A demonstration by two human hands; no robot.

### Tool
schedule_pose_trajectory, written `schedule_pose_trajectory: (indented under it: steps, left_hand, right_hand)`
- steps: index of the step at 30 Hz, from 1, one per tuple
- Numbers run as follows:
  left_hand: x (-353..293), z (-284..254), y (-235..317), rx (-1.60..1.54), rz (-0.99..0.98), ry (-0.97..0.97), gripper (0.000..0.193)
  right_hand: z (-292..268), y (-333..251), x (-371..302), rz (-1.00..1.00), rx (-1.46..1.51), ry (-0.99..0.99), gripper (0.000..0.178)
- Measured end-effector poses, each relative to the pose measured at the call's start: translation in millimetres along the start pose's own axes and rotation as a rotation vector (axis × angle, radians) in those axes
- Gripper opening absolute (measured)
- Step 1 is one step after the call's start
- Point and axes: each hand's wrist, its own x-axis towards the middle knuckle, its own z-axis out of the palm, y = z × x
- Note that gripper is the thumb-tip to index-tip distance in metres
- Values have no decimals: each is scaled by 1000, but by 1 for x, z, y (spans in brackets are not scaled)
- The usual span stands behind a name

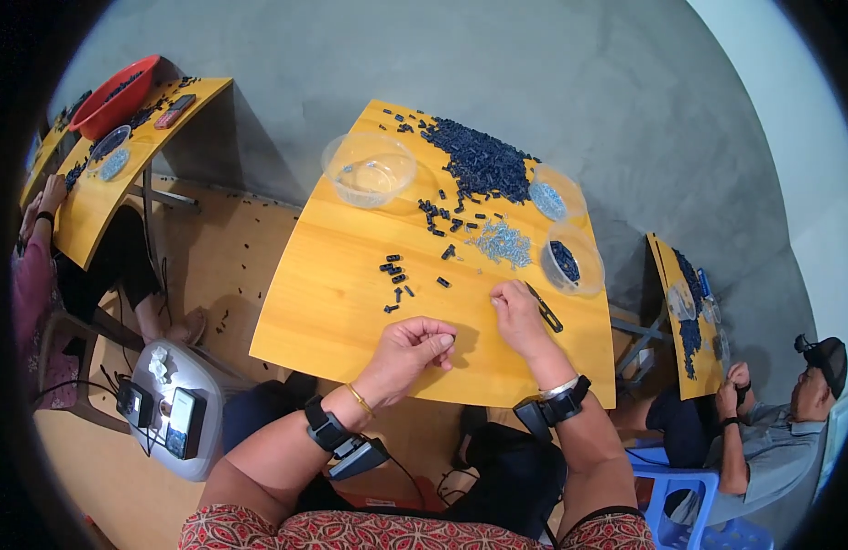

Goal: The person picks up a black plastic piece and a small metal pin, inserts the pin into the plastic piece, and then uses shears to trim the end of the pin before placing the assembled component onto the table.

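My left hand [413, 354] is closed above the near part of the yellow table [332, 312], thumb pressed to the fingers. A tiny dark bit shows at its fingertips, too small to name. My right hand [519, 316] is closed, its fingertips low over the table near a heap of small silvery screws [503, 244]; what it holds, if anything, is hidden. A black-handled cutter [546, 309] lies beside it. Several small black plastic parts [394, 270] sit beyond my left hand, with one black part [443, 281] apart between both hands.
At the table's far side lies a large pile of black parts [483, 158]. Clear plastic tubs stand around: one at far left [369, 192], one with silvery pieces [570, 197], one with black parts [589, 266]. People sit at side tables; a grey stool [172, 357] holds devices.
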Motion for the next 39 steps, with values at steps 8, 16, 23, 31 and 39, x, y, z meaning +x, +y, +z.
schedule_pose_trajectory:
  steps: [8, 16, 23, 31, 39]
  left_hand:
    - [0, -2, 2, -129, -19, 0, 10]
    - [-1, -1, 3, -179, -18, -32, 10]
    - [0, -1, 2, -188, -25, -9, 10]
    - [-1, -5, 3, -252, -29, -32, 12]
    - [0, -5, 1, -263, -29, -38, 14]
  right_hand:
    - [2, 0, -4, 137, 101, 77, 15]
    - [-3, -7, -11, 212, 198, 133, 16]
    - [1, -13, -5, 53, 78, -32, 7]
    - [-8, -43, -10, 231, 331, 22, 2]
    - [-6, -86, -19, 472, 1227, -34, 10]
